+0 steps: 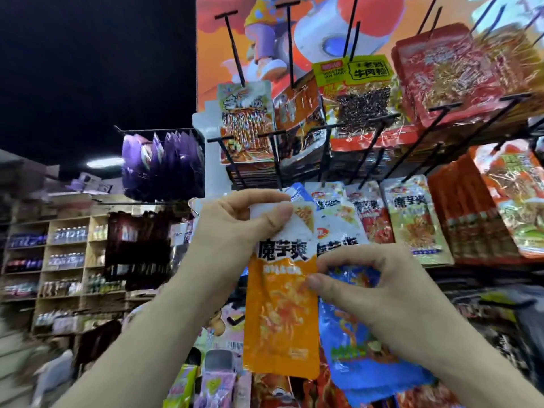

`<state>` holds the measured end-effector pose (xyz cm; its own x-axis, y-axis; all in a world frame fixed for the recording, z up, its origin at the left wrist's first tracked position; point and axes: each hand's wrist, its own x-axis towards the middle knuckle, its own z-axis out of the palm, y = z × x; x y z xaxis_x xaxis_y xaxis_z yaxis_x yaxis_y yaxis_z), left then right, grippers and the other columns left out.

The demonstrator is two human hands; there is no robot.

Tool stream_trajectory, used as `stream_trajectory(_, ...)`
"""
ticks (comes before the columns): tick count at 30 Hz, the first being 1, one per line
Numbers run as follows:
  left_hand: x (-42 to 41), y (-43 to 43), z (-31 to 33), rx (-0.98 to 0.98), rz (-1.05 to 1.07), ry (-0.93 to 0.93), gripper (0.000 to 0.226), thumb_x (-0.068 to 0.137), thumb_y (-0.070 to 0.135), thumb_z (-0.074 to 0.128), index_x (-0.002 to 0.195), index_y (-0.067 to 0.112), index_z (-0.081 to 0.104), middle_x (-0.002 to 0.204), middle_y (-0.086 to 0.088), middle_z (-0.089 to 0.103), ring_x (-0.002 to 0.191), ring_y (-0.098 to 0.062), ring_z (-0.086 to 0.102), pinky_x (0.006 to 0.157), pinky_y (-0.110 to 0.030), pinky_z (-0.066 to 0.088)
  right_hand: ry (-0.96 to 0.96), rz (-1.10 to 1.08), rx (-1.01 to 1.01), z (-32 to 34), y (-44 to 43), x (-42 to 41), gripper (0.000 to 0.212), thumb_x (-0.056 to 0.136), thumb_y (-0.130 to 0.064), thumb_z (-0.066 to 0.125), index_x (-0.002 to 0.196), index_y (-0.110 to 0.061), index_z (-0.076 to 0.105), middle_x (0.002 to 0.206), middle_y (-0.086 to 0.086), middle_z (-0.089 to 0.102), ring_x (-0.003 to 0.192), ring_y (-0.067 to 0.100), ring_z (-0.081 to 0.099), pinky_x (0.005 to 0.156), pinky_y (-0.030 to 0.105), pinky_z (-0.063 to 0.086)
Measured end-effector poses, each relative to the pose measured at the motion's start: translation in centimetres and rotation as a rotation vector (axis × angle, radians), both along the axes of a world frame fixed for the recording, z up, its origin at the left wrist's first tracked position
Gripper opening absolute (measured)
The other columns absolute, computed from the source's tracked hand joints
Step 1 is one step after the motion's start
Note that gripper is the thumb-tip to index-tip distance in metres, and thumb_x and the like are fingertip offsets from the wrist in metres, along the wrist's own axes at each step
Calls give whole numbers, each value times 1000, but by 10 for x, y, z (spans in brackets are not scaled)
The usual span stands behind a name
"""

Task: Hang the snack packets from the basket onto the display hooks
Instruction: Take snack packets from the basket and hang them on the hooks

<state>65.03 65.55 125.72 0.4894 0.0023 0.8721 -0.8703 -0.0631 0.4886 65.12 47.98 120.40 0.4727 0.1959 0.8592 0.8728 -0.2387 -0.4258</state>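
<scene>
Mid-hang step. Left hand (235, 225) pinches the white top edge of the orange packet (282, 313), thumb on the front, and holds it up just below the display hooks (219, 139). Right hand (382, 295) has curled fingers around a blue packet (353, 363), thumb touching the orange one's side. Neither packet is on a hook yet. Basket not in view. The hang hole is hidden under the fingers, so I can't tell alignment. Likely next: line the hole up with a free hook tip and slide it on, keeping the blue packet clear.
</scene>
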Motion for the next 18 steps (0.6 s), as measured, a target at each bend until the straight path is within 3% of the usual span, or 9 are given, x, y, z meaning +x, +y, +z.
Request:
stream_trajectory(4, 3, 3, 1, -12, -102, 196, 16, 61, 21, 73, 72, 10, 70, 70, -10, 72, 59, -21, 69, 53, -29, 57, 56, 6, 10, -2, -3, -1, 6, 78, -28, 77, 73, -29, 73, 67, -8, 68, 57, 27, 65, 60, 46, 56)
stream_trajectory(7, 1, 7, 0, 50, -83, 246, 19, 65, 20, 72, 78, 7, 72, 82, -15, 74, 68, -25, 72, 59, -33, 60, 68, -26, -37, -5, -5, 0, 6, 79, -31, 75, 74, -27, 72, 75, -18, 68, 61, 20, 68, 63, 33, 56)
stream_trajectory(10, 3, 2, 1, 48, -2, 184, 20, 67, 24, 73, 81, 9, 72, 81, -12, 74, 69, -26, 71, 59, -34, 58, 78, -36, -17, -4, -6, 0, 6, 79, -35, 74, 75, -31, 73, 73, -13, 70, 61, 13, 66, 60, 22, 53)
stream_trajectory(13, 13, -1, 22, -65, 119, 90, 8, 77, 21, 72, 80, 13, 72, 84, -15, 73, 76, -31, 70, 68, -42, 59, 79, 11, 116, 1, -11, 3, 4, 80, -30, 73, 79, -32, 76, 79, -28, 70, 76, -9, 65, 61, 8, 48)
stream_trajectory(15, 22, 0, 45, -118, 183, -1, 3, 82, 17, 73, 80, 15, 72, 86, -14, 73, 82, -32, 70, 76, -44, 58, 48, 12, 182, 5, -16, 6, 5, 80, -27, 73, 81, -30, 77, 80, -29, 70, 79, -13, 63, 67, 6, 49)
stream_trajectory(18, 38, -3, 71, -61, 334, -121, 7, 84, 15, 74, 79, 19, 71, 82, -5, 71, 74, -18, 67, 67, -26, 55, 13, -9, 233, 9, -21, 10, 6, 81, -24, 74, 80, -28, 77, 80, -26, 71, 80, -11, 64, 68, 4, 48)
